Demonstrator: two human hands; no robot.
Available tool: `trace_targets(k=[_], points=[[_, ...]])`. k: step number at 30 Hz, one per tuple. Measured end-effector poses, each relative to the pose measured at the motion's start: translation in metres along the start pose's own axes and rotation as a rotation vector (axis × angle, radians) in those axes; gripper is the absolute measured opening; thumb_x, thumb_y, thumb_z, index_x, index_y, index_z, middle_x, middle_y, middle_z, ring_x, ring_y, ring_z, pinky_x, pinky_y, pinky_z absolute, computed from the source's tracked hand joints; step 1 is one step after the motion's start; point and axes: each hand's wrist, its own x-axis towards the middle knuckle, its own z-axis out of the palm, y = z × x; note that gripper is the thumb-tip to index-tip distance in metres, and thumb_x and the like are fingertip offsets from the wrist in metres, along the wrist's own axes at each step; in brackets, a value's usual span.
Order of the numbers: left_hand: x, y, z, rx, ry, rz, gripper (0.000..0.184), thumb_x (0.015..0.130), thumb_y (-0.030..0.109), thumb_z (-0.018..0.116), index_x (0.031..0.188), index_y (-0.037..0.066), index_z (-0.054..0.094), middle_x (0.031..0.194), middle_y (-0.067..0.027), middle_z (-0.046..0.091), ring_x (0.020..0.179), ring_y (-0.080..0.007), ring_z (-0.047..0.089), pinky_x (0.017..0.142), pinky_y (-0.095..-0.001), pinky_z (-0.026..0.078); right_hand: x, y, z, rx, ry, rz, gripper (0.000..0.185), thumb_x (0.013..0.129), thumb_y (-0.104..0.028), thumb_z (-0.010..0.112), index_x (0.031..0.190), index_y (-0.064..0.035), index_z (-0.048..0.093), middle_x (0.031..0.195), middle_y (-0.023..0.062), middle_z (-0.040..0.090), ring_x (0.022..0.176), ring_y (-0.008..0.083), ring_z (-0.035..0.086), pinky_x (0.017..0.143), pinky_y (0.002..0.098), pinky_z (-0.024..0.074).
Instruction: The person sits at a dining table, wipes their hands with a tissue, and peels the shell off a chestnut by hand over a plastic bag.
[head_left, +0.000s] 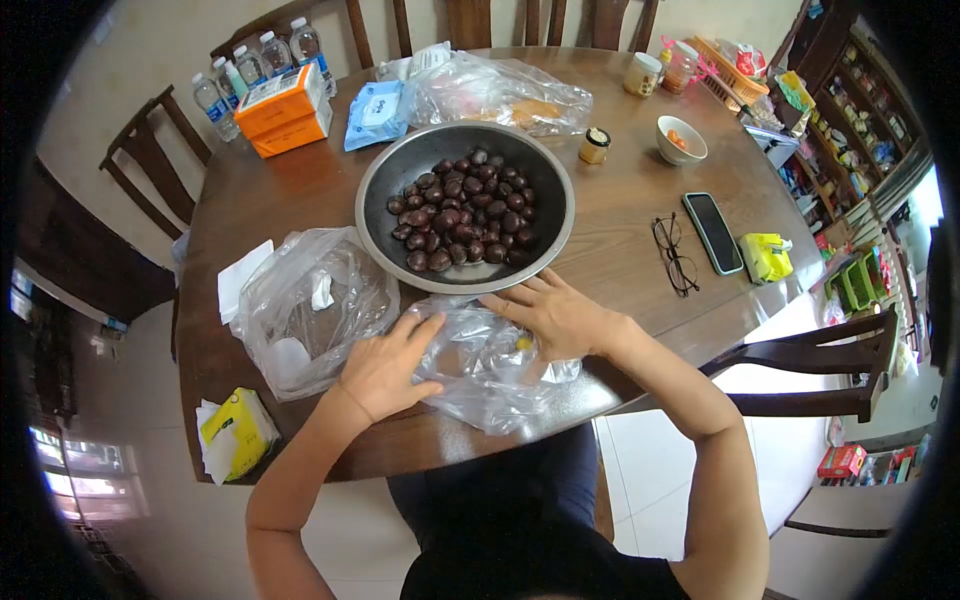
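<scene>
A clear plastic bag (478, 375) lies crumpled at the table's near edge, with a small yellow spot showing through it. My left hand (385, 365) rests on the bag's left side, thumb and fingers spread apart. On the other side, my right hand (562, 318) lies over the bag's right part, fingers stretched toward the bowl's near rim. Just beyond both hands stands a wide metal bowl (372, 240) holding many dark, round, plum-like fruits (470, 205). Left of my left hand is another clear plastic bag (330, 300), with a white scrap in it.
Glasses (675, 255), a phone (712, 233) and a yellow tissue pack (766, 258) lie to the right. Farther back are a small bowl (682, 140), a jar (594, 146), blue wipes (378, 115) and an orange box (284, 110). Another tissue pack (240, 435) sits near left.
</scene>
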Motion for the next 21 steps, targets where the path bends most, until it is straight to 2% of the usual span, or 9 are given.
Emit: trace_targets(k=[2,5,6,9,11,14,16,18,21], points=[[-0.002,-0.008,0.005,-0.088,0.037,-0.022,0.087,0.062,0.033,0.073,0.134,0.009,0.031,0.122,-0.0155,0.043,0.095,-0.0343,0.056,0.078,-0.0432,0.046,0.002,0.010,-0.007,0.202,0.037,-0.073,0.097,0.052,-0.051,0.076,0.131,-0.0059,0.041,0.129,0.0124,0.048,0.123,0.0293,0.040,0.106,0.0518,0.0153],[-0.003,-0.012,0.005,-0.158,0.043,-0.001,0.090,0.062,0.031,0.073,0.136,0.008,0.028,0.125,-0.0157,0.042,0.101,-0.0316,0.053,0.084,-0.0414,0.041,-0.017,0.031,-0.008,0.622,0.097,0.032,0.090,0.052,-0.049,0.078,0.125,-0.0054,0.049,0.115,0.0118,0.059,0.115,0.0297,0.049,0.107,0.0506,0.0144],[-0.003,-0.012,0.004,-0.185,0.014,-0.018,0.090,0.062,0.031,0.073,0.136,0.008,0.027,0.126,-0.0154,0.042,0.104,-0.0303,0.051,0.086,-0.0401,0.038,-0.023,0.029,-0.017,0.640,0.204,0.044,0.064,0.063,-0.037,0.077,0.114,-0.0043,0.059,0.105,0.0104,0.064,0.104,0.0253,0.057,0.102,0.0464,0.0302],[-0.005,-0.009,-0.002,-0.282,-0.038,-0.045,0.092,0.061,0.029,0.074,0.137,0.006,0.028,0.127,-0.0150,0.042,0.105,-0.0267,0.050,0.089,-0.0363,0.033,-0.040,0.037,-0.042,1.104,0.299,0.281,0.034,0.075,-0.017,0.069,0.105,-0.0017,0.063,0.104,0.0108,0.063,0.092,0.0181,0.061,0.091,0.0378,0.0438],[-0.009,-0.006,-0.006,-0.364,-0.024,-0.038,0.092,0.059,0.027,0.077,0.136,0.006,0.031,0.127,-0.0154,0.043,0.098,-0.0245,0.053,0.088,-0.0340,0.032,-0.030,0.036,-0.061,1.085,0.539,0.284,0.019,0.081,-0.013,0.064,0.096,-0.0018,0.065,0.086,0.0071,0.066,0.081,0.0122,0.061,0.071,0.0246,0.0493],[-0.020,0.006,-0.017,-0.349,0.044,0.053,0.081,0.061,0.025,0.076,0.131,0.004,0.041,0.125,-0.0138,0.048,0.100,-0.0238,0.053,0.089,-0.0352,0.033,0.019,0.029,-0.085,0.443,0.492,0.200,0.019,0.080,-0.012,0.063,0.095,-0.0008,0.064,0.081,0.0067,0.066,0.075,0.0156,0.062,0.067,0.0268,0.0478],[-0.028,0.018,-0.023,-0.319,0.142,0.076,0.067,0.066,0.022,0.073,0.125,0.004,0.047,0.124,-0.0131,0.051,0.099,-0.0237,0.053,0.089,-0.0357,0.033,0.051,0.029,-0.080,-0.078,0.252,0.365,0.022,0.074,-0.022,0.067,0.081,-0.0016,0.064,0.082,0.0133,0.065,0.077,0.0275,0.063,0.068,0.0344,0.0492],[-0.036,0.025,-0.027,-0.282,0.196,0.086,0.055,0.070,0.017,0.069,0.120,0.004,0.052,0.122,-0.0123,0.053,0.100,-0.0244,0.054,0.090,-0.0360,0.033,0.080,0.037,-0.066,-0.397,-0.011,0.498,0.017,0.070,-0.022,0.067,0.078,-0.0069,0.068,0.078,0.0114,0.066,0.076,0.0262,0.065,0.066,0.0334,0.0511],[-0.043,0.028,-0.030,-0.274,0.212,0.118,0.040,0.074,0.010,0.064,0.113,0.004,0.057,0.120,-0.0115,0.055,0.102,-0.0262,0.053,0.091,-0.0363,0.034,0.098,0.057,-0.045,-0.445,-0.043,0.501,0.017,0.068,-0.023,0.068,0.072,-0.0068,0.068,0.076,0.0115,0.066,0.074,0.0255,0.065,0.066,0.0336,0.0516]])
